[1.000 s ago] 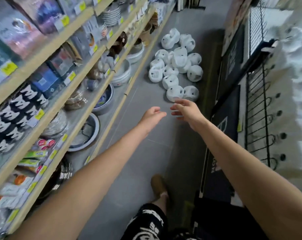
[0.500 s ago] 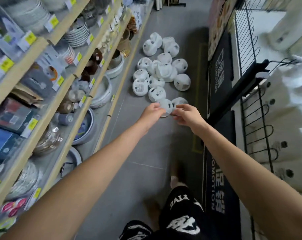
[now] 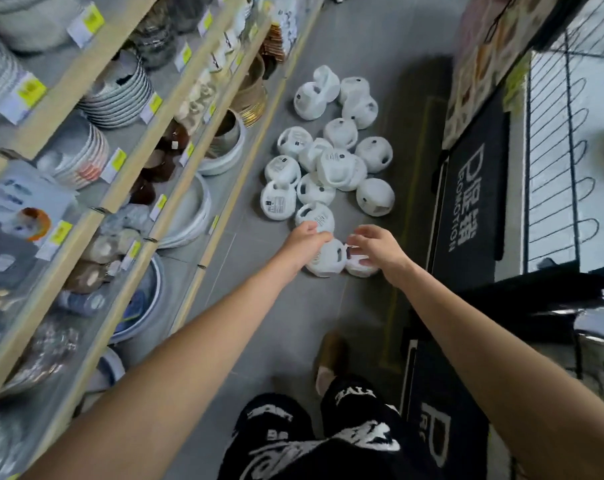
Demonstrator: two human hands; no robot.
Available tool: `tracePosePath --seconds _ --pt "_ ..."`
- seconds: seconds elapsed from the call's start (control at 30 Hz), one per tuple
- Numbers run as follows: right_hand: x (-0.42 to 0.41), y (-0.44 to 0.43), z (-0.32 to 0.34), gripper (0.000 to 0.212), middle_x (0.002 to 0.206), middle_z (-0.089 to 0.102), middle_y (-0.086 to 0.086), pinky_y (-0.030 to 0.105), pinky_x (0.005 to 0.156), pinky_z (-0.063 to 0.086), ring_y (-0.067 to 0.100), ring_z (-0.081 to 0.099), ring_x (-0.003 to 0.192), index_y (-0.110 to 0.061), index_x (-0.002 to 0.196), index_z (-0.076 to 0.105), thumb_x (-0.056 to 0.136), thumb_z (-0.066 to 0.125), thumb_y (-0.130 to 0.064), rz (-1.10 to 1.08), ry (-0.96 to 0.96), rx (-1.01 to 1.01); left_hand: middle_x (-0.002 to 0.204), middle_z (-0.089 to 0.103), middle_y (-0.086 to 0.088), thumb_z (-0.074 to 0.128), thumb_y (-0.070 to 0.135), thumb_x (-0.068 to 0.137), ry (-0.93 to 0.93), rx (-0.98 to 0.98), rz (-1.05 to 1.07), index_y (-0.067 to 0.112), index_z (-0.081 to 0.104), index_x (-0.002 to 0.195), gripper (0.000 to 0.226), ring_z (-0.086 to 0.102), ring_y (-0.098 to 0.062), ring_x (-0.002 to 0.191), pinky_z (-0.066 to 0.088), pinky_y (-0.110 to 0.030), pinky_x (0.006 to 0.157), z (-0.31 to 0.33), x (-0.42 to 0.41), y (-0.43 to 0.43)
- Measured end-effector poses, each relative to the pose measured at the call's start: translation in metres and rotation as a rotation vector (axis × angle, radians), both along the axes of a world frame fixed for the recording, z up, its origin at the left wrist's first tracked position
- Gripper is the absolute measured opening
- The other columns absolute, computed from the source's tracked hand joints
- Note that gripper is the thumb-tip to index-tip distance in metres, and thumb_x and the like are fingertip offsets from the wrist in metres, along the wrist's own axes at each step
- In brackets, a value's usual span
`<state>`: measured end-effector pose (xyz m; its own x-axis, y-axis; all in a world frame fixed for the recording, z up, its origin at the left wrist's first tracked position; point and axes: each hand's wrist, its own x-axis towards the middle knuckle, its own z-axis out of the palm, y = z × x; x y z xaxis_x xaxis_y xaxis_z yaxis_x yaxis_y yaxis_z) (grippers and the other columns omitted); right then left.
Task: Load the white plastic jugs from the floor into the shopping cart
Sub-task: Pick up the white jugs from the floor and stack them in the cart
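From my remote seat I see the white jugs [image 3: 338, 166] as squat, rounded plastic bodies with a moulded handle opening, several of them showing a round printed label or a small dark sticker. They lie tumbled in a loose heap on the grey tiled floor [image 3: 373, 57], some on their sides and some leaning on each other. The heap sits in the aisle between the shelves [image 3: 148, 239] of bowls and plates on the left and the black mat [image 3: 473, 209] and wire rack [image 3: 563, 161] on the right. The left hand [image 3: 304, 242] is on the near jug [image 3: 330, 261], its fingers curled close together against the jug's upper left side. I cannot tell whether they have a grip. The right hand [image 3: 380, 247] arches over the second jug [image 3: 361, 268], just beside the first, with its fingers spread and bent like a claw and nothing pinched. One shoe [image 3: 330, 355] is planted on the floor below the hands. A second ago both hands were well short of the heap, with bare floor between. Half a second ago their fingertips were only reaching its nearest edge. Now each hand is over its own jug, and the heap sits lower and fuller in my view.
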<state>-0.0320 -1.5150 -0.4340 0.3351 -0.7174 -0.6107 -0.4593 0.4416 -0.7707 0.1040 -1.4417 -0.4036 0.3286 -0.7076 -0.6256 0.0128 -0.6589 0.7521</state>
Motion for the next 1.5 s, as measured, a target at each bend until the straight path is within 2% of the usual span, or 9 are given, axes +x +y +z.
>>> tracePosePath --seconds 0.43,0.57,0.67,0.8,0.9,1.13,1.2,1.37,1.5 --pt "0.049 -0.148 -0.094 0.048 0.123 0.055 0.006 0.035 0.087 0.048 0.021 0.056 0.107 -0.011 0.139 0.044 0.094 0.059 -0.02 0.051 0.159 0.099 0.149 0.037 -0.005 0.06 0.019 0.091 0.065 0.105 0.025 0.011 0.035 0.145 0.06 0.04 -0.018 0.132 0.031 -0.022 0.097 -0.128 0.066 -0.15" --pt "0.069 -0.192 -0.153 0.047 0.114 0.056 0.004 0.032 0.087 0.046 0.017 0.055 0.099 -0.01 0.137 0.045 0.093 0.061 -0.018 0.073 0.232 0.105 0.14 0.047 0.0 0.064 0.019 0.087 0.121 0.086 0.165 0.014 0.043 0.141 0.058 0.046 -0.009 0.116 0.036 -0.022 0.091 -0.189 0.085 -0.193" --pt "0.085 -0.219 -0.211 0.046 0.114 0.057 0.004 0.03 0.083 0.045 0.017 0.053 0.097 -0.01 0.136 0.046 0.093 0.061 -0.017 0.087 0.292 0.127 0.135 0.052 -0.001 0.067 0.036 0.067 0.111 0.132 0.178 0.015 0.045 0.135 0.074 0.053 -0.015 0.118 0.044 -0.035 0.102 -0.249 0.093 -0.216" --pt "0.099 -0.24 -0.304 0.03 0.11 0.057 0.006 0.033 0.086 0.044 0.018 0.052 0.092 -0.017 0.122 0.051 0.093 0.06 -0.019 0.115 0.389 0.133 0.135 0.042 -0.003 0.069 0.013 0.08 0.121 0.201 0.246 0.009 0.027 0.139 0.073 0.048 -0.017 0.118 0.041 -0.035 0.104 -0.349 0.103 -0.237" --pt "0.102 -0.243 -0.379 0.044 0.111 0.056 0.007 0.03 0.083 0.043 0.015 0.05 0.085 -0.014 0.135 0.044 0.094 0.059 -0.02 0.146 0.442 0.183 0.142 0.037 -0.007 0.072 0.01 0.079 0.15 0.283 0.231 0.012 0.015 0.147 0.089 0.044 -0.023 0.127 0.04 -0.042 0.108 -0.428 0.104 -0.238" --pt "0.097 -0.241 -0.542 0.071 0.15 0.03 0.01 0.029 0.1 0.034 0.029 0.036 0.134 -0.016 0.149 0.026 0.09 0.063 -0.03 0.26 0.513 0.243 0.13 0.048 -0.003 0.076 0.014 0.074 0.147 0.371 0.153 0.008 0.032 0.14 0.08 0.051 -0.021 0.12 0.047 -0.036 0.097 -0.581 0.103 -0.231" --pt "0.097 -0.238 -0.576 0.082 0.152 0.022 0.011 0.04 0.109 0.028 0.033 0.026 0.139 -0.018 0.151 0.021 0.086 0.068 -0.035 0.267 0.505 0.258 0.125 0.05 -0.003 0.075 0.012 0.078 0.141 0.392 0.157 0.004 0.03 0.142 0.078 0.052 -0.021 0.118 0.044 -0.036 0.101 -0.617 0.105 -0.232" --pt "0.108 -0.227 -0.639 0.109 0.155 0.014 0.009 0.051 0.116 0.022 0.034 0.012 0.144 -0.027 0.152 0.012 0.069 0.077 -0.056 0.19 0.497 0.263 0.151 0.033 -0.004 0.076 0.041 0.074 0.21 0.448 0.164 0.017 0.011 0.153 0.105 0.04 -0.02 0.134 0.036 -0.041 0.111 -0.681 0.106 -0.232" --pt "0.111 -0.221 -0.666 0.107 0.152 0.015 0.009 0.049 0.116 0.018 0.031 0.008 0.142 -0.029 0.151 0.015 0.068 0.076 -0.058 0.212 0.541 0.161 0.145 0.042 -0.002 0.078 0.051 0.065 0.191 0.442 0.08 0.024 0.018 0.151 0.108 0.047 -0.019 0.128 0.041 -0.039 0.107 -0.711 0.116 -0.225"
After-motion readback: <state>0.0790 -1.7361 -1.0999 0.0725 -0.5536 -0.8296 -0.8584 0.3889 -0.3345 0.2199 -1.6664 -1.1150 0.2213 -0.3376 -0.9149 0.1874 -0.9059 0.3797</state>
